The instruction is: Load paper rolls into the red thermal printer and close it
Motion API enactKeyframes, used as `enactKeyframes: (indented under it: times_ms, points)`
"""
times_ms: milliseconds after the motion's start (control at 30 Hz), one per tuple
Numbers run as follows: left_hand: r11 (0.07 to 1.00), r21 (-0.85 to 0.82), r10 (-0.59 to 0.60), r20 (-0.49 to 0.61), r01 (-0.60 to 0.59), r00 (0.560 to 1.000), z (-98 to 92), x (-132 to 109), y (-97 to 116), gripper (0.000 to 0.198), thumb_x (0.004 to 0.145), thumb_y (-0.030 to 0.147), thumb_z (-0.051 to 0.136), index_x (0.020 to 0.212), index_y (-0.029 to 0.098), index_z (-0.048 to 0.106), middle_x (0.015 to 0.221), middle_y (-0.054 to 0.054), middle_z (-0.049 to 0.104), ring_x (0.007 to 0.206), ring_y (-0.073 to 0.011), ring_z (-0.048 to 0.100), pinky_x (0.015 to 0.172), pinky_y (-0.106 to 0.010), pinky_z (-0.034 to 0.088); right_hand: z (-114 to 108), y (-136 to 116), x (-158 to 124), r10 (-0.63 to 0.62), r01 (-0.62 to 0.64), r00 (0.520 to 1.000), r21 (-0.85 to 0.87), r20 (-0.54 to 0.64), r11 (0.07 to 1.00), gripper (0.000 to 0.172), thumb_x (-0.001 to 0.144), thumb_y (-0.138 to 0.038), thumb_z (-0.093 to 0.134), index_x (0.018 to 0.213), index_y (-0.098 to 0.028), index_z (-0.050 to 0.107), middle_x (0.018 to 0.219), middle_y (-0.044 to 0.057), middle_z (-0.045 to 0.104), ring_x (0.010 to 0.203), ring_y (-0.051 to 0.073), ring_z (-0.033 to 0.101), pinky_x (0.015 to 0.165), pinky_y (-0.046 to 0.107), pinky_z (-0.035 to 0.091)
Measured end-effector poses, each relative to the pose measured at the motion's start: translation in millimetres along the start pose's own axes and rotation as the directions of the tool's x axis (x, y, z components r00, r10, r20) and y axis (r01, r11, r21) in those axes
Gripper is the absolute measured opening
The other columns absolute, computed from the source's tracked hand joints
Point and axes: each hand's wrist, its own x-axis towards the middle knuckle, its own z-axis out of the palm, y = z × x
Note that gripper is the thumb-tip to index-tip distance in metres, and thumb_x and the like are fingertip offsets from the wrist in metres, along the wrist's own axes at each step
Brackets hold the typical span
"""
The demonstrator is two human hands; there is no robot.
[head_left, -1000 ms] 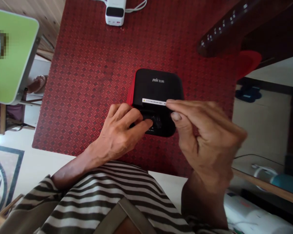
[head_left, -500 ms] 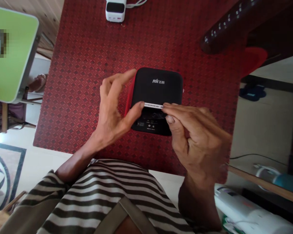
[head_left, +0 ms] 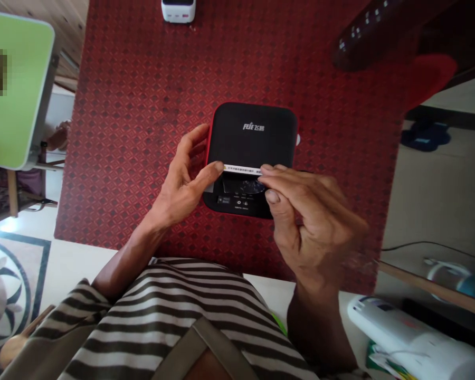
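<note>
A black box-shaped device with red sides (head_left: 253, 140) sits on the red patterned tablecloth (head_left: 142, 105). A white label strip (head_left: 243, 170) runs across its top near the front. My left hand (head_left: 182, 182) grips the device's left side, its thumb tip pressed on the strip's left end. My right hand (head_left: 304, 216) has its fingers closed together, fingertips on the strip's right end. A small button panel (head_left: 237, 200) shows between the hands.
A white gadget (head_left: 178, 9) stands at the table's far edge. A dark curved bar (head_left: 376, 31) crosses the top right. A green tabletop (head_left: 11, 89) is at left. White appliances (head_left: 415, 343) lie at lower right. My striped shirt (head_left: 174, 316) fills the bottom.
My left hand lifted off the button panel, swung out to the device's left side, then closed on it with the thumb on the strip. The right hand stayed at the strip's right end.
</note>
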Motion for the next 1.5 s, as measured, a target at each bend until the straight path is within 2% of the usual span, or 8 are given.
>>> enactKeyframes:
  times_ms: [133, 233, 433, 700, 900, 1100, 1200, 1500]
  points:
    - [0.999, -0.043, -0.027, -0.048, 0.025, 0.998, 4.3, -6, 0, 0.069, 0.131, 0.069, 0.074, 0.188, 0.036, 0.056, 0.187, -0.018, 0.075, 0.165, -0.0367, 0.081, 0.127, -0.052, 0.076, 6, 6, -11, 0.085, -0.071, 0.988, 0.111, -0.126, 0.991, 0.039, 0.123, -0.025, 0.081, 0.156, -0.042, 0.092, 0.147, 0.004, 0.099, 0.135, 0.034, 0.096, 0.117, 0.059, 0.079]
    - [0.998, -0.064, -0.029, -0.041, 0.027, 0.999, 4.5, -14, 5, 0.066, 0.133, 0.07, 0.069, 0.187, 0.035, 0.057, 0.185, -0.018, 0.077, 0.163, -0.0373, 0.082, 0.126, -0.054, 0.076, 11, 13, -22, 0.19, -0.16, 0.942, 0.126, -0.275, 0.979, 0.042, 0.124, -0.036, 0.083, 0.163, -0.049, 0.089, 0.147, 0.004, 0.098, 0.127, 0.035, 0.097, 0.105, 0.057, 0.081]
    - [0.983, -0.178, -0.044, -0.005, 0.042, 0.999, -4.2, -21, 18, 0.069, 0.126, 0.063, 0.082, 0.187, 0.035, 0.062, 0.188, -0.017, 0.076, 0.168, -0.0406, 0.079, 0.135, -0.066, 0.072, 21, 20, -39, 0.342, -0.317, 0.909, 0.137, -0.238, 0.938, 0.038, 0.123, -0.05, 0.084, 0.161, -0.049, 0.089, 0.141, 0.004, 0.099, 0.122, 0.035, 0.098, 0.099, 0.053, 0.083]
    - [0.997, -0.068, -0.031, 0.039, 0.034, 0.999, -13.1, -21, 19, 0.065, 0.129, 0.05, 0.072, 0.192, 0.044, 0.057, 0.188, -0.008, 0.078, 0.169, -0.0401, 0.079, 0.123, -0.056, 0.078, 26, 22, -44, 0.337, -0.329, 0.906, 0.074, -0.258, 0.942, 0.036, 0.128, -0.05, 0.074, 0.16, -0.049, 0.088, 0.133, 0.005, 0.099, 0.114, 0.036, 0.097, 0.088, 0.051, 0.079]
    - [1.0, 0.0, -0.022, 0.032, 0.022, 0.999, -14.3, -22, 26, 0.067, 0.127, 0.037, 0.069, 0.193, 0.04, 0.056, 0.184, -0.012, 0.08, 0.157, -0.0399, 0.087, 0.114, -0.055, 0.081, 24, 18, -42, 0.399, -0.387, 0.878, 0.099, -0.264, 0.917, 0.04, 0.127, -0.065, 0.073, 0.138, -0.036, 0.097, 0.11, 0.003, 0.099, 0.082, 0.025, 0.09, 0.067, 0.037, 0.068]
    - [0.98, -0.2, -0.001, 0.083, 0.018, 0.997, -14.8, -21, 28, 0.067, 0.129, 0.049, 0.073, 0.193, 0.041, 0.057, 0.193, -0.01, 0.074, 0.172, -0.0408, 0.079, 0.128, -0.058, 0.079, 28, 21, -39, 0.389, -0.386, 0.872, 0.07, -0.298, 0.92, 0.051, 0.127, -0.073, 0.068, 0.131, -0.033, 0.099, 0.103, 0.003, 0.097, 0.075, 0.024, 0.085, 0.065, 0.036, 0.063]
    - [0.988, -0.149, -0.032, 0.067, 0.042, 0.997, -12.7, -22, 27, 0.064, 0.131, 0.046, 0.069, 0.193, 0.043, 0.054, 0.193, -0.008, 0.073, 0.178, -0.0398, 0.075, 0.136, -0.061, 0.076, 30, 25, -40, 0.412, -0.405, 0.856, 0.091, -0.312, 0.91, 0.05, 0.124, -0.074, 0.072, 0.13, -0.033, 0.1, 0.102, 0.004, 0.097, 0.078, 0.027, 0.087, 0.067, 0.039, 0.063]
    - [0.987, -0.147, -0.058, 0.03, 0.061, 0.998, -5.6, -21, 26, 0.066, 0.122, 0.037, 0.067, 0.188, 0.038, 0.059, 0.18, -0.011, 0.081, 0.164, -0.0348, 0.081, 0.126, -0.052, 0.076, 35, 21, -57, 0.574, -0.474, 0.788, 0.377, -0.223, 0.796, 0.049, 0.126, -0.071, 0.069, 0.148, -0.035, 0.095, 0.126, 0.007, 0.1, 0.109, 0.034, 0.098, 0.091, 0.048, 0.078]
